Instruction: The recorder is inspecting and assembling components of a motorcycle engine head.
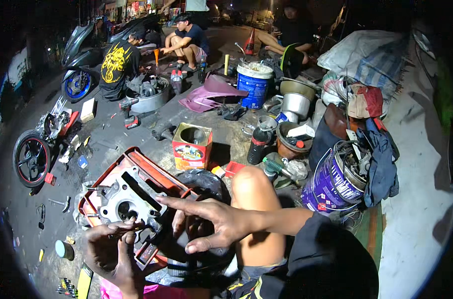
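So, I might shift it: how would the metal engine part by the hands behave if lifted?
The metal engine part looks thick and cast, so probably stiff and heavy for its size. Its angular outline suggests sliding rather than rolling.

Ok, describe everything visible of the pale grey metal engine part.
The pale grey metal engine part is a chunky, cast-looking block, its flat face up. A dark round opening sits in that face, with smaller holes around and a long dark slot at the upper right. It lies over a red plastic-looking tray. The left hand is at its lower edge, the index fingertip of the right hand by its right edge; actual contact is unclear.
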The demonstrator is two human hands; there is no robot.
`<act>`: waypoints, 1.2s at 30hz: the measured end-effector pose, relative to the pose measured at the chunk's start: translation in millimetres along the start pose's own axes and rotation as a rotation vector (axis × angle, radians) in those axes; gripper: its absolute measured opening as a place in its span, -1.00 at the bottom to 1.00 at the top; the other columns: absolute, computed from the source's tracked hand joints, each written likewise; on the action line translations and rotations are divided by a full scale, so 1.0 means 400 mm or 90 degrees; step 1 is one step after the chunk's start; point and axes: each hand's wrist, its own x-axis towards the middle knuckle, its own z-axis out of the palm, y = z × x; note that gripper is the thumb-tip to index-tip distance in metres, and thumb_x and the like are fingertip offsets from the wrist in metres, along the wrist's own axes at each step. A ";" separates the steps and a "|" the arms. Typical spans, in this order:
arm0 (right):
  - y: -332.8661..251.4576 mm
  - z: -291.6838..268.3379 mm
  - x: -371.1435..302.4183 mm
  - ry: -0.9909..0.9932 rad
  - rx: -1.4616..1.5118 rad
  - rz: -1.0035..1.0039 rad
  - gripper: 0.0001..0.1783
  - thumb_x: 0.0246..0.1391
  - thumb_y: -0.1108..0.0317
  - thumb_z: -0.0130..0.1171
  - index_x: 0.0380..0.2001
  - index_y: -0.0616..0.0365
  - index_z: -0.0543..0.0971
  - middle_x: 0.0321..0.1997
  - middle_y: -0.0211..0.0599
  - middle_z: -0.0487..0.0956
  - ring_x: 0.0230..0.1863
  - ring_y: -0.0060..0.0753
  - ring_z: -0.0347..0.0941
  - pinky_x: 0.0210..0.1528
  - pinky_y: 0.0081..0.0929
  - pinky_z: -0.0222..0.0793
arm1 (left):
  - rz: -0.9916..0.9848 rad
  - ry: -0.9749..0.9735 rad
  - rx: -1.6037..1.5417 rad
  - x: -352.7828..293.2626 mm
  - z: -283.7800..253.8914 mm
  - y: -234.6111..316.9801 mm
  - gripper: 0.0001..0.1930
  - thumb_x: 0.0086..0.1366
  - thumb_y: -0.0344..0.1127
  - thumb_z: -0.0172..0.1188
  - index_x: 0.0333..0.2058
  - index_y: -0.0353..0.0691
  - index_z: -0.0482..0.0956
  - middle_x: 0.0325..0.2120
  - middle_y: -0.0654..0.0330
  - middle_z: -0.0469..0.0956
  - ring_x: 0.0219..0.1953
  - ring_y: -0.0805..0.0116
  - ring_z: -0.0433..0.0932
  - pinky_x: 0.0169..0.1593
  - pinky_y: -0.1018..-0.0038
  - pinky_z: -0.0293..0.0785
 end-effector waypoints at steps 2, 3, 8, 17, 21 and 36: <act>-0.018 -0.005 -0.004 -0.020 0.013 0.037 0.02 -0.05 0.20 0.31 0.36 0.18 -0.06 -0.23 -0.20 0.52 -0.25 -0.38 0.46 -0.14 -0.45 0.37 | -0.009 0.001 -0.017 -0.002 0.001 0.005 -0.77 0.10 -0.73 0.05 -0.28 -0.34 0.32 -0.42 0.01 0.53 -0.31 0.28 0.57 -0.19 0.43 0.56; -0.023 -0.007 -0.005 -0.039 0.028 0.074 0.01 -0.03 0.22 0.31 0.36 0.19 -0.07 -0.18 -0.18 0.52 -0.17 -0.35 0.46 -0.10 -0.41 0.38 | -0.020 0.000 -0.033 -0.003 0.003 0.008 -0.77 0.11 -0.72 0.04 -0.28 -0.34 0.32 -0.43 0.01 0.53 -0.31 0.28 0.57 -0.19 0.43 0.56; -0.009 -0.005 0.001 -0.022 0.007 0.008 0.06 -0.02 0.25 0.30 0.37 0.20 -0.17 -0.16 -0.17 0.51 -0.09 -0.39 0.42 0.03 -0.42 0.27 | 0.005 -0.025 -0.019 -0.003 0.007 0.004 -0.78 0.13 -0.71 0.05 -0.27 -0.33 0.31 -0.42 0.01 0.51 -0.30 0.29 0.56 -0.18 0.43 0.56; -0.021 -0.046 0.000 0.475 0.276 -0.053 0.02 0.04 0.15 0.11 0.36 0.19 -0.29 -0.19 0.05 0.49 -0.51 -0.44 0.46 -0.44 -0.62 0.41 | -0.038 -0.052 -0.019 -0.007 0.002 0.013 -0.82 0.15 -0.68 0.06 -0.30 -0.32 0.32 -0.37 0.13 0.41 -0.27 0.37 0.48 -0.10 0.35 0.55; -0.016 -0.047 -0.017 0.079 0.118 -0.007 -0.56 0.14 0.33 0.06 0.07 0.29 0.44 -0.18 -0.15 0.57 -0.30 -0.42 0.51 -0.19 -0.50 0.44 | 0.004 -0.056 -0.012 -0.004 -0.003 -0.001 -0.78 0.16 -0.67 0.07 -0.26 -0.32 0.30 -0.37 -0.04 0.53 -0.30 0.27 0.58 -0.23 0.52 0.54; -0.041 -0.009 0.008 0.051 0.574 0.148 0.08 0.02 0.01 0.10 0.37 -0.01 -0.37 0.20 0.20 0.33 -0.19 -0.17 0.57 -0.15 -0.38 0.49 | 0.006 -0.077 -0.058 -0.022 -0.006 0.018 -0.79 0.13 -0.65 0.03 -0.25 -0.41 0.28 -0.31 -0.02 0.41 -0.23 0.18 0.54 -0.06 0.25 0.54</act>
